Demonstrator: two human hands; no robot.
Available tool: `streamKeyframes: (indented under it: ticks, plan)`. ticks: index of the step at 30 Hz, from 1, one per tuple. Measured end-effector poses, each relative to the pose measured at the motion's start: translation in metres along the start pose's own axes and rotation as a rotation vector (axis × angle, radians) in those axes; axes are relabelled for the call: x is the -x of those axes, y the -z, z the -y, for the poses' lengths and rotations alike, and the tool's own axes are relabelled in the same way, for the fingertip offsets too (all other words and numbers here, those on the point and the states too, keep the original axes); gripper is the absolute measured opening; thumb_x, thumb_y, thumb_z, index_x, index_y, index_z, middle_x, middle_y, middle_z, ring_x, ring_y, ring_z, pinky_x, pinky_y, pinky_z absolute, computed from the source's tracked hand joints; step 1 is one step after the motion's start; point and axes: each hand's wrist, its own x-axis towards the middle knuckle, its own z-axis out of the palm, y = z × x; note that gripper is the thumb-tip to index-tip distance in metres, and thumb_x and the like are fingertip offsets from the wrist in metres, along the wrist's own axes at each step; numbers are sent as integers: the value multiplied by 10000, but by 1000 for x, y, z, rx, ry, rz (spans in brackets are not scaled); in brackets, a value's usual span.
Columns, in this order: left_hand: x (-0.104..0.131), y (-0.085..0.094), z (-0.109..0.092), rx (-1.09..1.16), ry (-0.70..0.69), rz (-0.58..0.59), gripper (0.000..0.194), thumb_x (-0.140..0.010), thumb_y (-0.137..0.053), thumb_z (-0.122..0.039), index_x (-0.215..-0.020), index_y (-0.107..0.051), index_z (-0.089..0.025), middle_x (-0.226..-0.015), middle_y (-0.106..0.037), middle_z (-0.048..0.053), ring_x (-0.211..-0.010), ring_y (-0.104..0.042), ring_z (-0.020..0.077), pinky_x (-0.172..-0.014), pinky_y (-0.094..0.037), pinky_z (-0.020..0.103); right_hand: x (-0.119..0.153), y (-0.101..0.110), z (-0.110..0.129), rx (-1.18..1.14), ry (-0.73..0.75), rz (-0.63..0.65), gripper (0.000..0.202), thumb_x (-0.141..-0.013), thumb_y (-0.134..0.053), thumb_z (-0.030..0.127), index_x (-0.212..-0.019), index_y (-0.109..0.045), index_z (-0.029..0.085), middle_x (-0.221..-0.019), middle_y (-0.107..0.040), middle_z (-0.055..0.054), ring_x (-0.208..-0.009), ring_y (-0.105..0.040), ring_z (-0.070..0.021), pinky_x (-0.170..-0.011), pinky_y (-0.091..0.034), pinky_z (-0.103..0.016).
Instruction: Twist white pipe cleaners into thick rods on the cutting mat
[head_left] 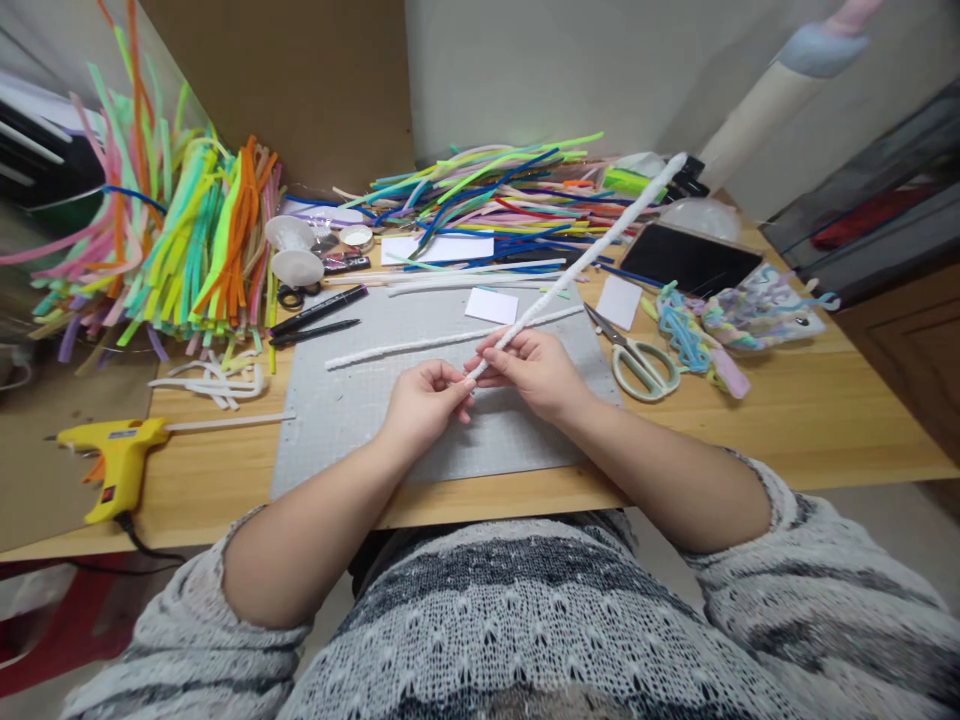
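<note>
A long white fuzzy stem slants from my hands up to the right, above the grey cutting mat. My left hand pinches its lower end between thumb and fingers. Close beside it, my right hand is closed on the same stem a little higher up. Another white stem lies across the mat behind my hands, partly covered by them. A small white card rests near the mat's back edge.
Green-handled scissors lie at the mat's right, below a dark phone. Colourful stems pile up at the back, with upright bundles on the left. A yellow glue gun sits at the left. Black markers lie near white spools.
</note>
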Motion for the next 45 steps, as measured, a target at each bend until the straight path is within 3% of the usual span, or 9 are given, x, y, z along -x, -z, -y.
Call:
streamKeyframes:
  ticks: [8,25,27,33,45]
  plan:
    - [-1,1,4,-128,-26,-38,209,-691,-673,-293,-681,-523,-148,-551,-615,-8,-398,-539,79,-400,-359,172,-10,14,8,-61,-5,-25,322,-726,-673,403,-903,-505,193,-731,-717,-33,-676,-700,-175,-549,-573,-266]
    - [-2,5,2,-179,-36,-34,218,-694,-672,-309,-672,-530,-145,-550,-614,6,-396,-531,80,-403,-365,176,-15,23,19,-130,54,-115,219,-791,-596,376,-902,-514,206,-752,-714,-18,-741,-705,-197,-600,-580,-329]
    - [-1,5,1,-195,-37,-40,204,-696,-668,-293,-664,-531,-145,-546,-613,3,-391,-524,76,-413,-375,180,-15,26,23,-136,88,-123,257,-801,-571,434,-922,-512,214,-765,-716,-22,-757,-704,-205,-618,-577,-344]
    - [2,2,-3,-237,-30,-41,175,-709,-653,-261,-655,-528,-149,-545,-606,-2,-398,-526,75,-426,-380,184,-21,46,38,-70,252,-324,298,-809,-534,510,-870,-486,223,-736,-701,2,-738,-698,-170,-667,-563,-327]
    - [1,4,0,-249,-40,-30,175,-714,-651,-271,-656,-528,-160,-552,-607,-12,-408,-530,74,-435,-385,191,-24,61,44,-53,335,-359,222,-836,-526,443,-920,-506,239,-779,-692,15,-779,-690,-152,-685,-568,-324]
